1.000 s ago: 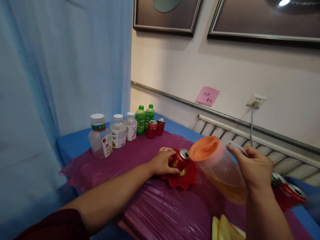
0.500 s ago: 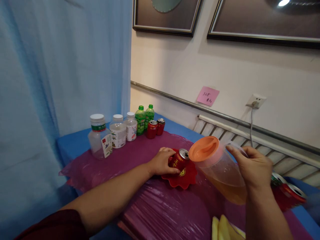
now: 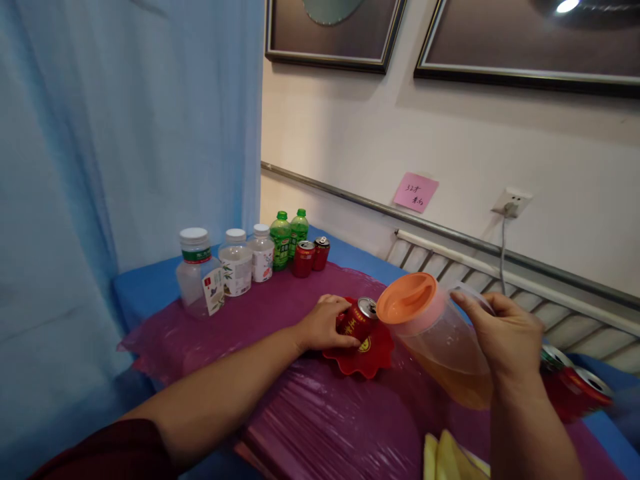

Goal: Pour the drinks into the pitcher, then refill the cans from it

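Observation:
My left hand [image 3: 327, 325] is wrapped round a red drink can [image 3: 359, 323], opened at the top, which leans a little to the right. Beneath the can lies a red plate with a wavy rim [image 3: 367, 365]. In my right hand [image 3: 505, 337] is the handle of a clear plastic pitcher [image 3: 445, 360] with an orange lid [image 3: 407, 298]. The pitcher is tilted left, its lid close to the can's top, and amber liquid lies low inside. No stream shows between them.
Clear jars with white lids [image 3: 195, 273], green bottles [image 3: 281, 240] and two red cans [image 3: 303, 259] stand at the back left. More cans [image 3: 583, 393] are at the right, and a yellow cloth-like thing [image 3: 447, 457] lies in front. Purple plastic sheeting [image 3: 345, 420] covers the table.
Almost nothing differs. The pitcher and my right hand have shifted very slightly left; my left hand stays on the can.

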Tool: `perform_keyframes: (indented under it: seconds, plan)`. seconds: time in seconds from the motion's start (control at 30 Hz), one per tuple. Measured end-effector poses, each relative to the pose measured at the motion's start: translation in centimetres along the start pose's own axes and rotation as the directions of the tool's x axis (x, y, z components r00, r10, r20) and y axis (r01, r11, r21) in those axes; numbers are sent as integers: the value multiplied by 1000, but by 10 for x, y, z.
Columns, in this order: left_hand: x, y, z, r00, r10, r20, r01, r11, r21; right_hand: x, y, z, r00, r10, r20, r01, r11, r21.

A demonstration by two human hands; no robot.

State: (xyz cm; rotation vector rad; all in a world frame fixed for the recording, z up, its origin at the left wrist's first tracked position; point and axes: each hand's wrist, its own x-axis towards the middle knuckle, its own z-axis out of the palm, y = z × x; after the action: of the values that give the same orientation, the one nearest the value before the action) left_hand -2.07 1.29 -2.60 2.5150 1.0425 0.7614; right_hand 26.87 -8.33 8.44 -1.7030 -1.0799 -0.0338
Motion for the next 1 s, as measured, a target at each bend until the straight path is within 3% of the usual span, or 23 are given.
perform_keyframes:
  seconds: [1.0]
  plan:
    - [1, 3, -2, 1000, -17, -2, 17, 1000, 4, 0, 4, 0, 999, -40, -3, 40, 999, 1]
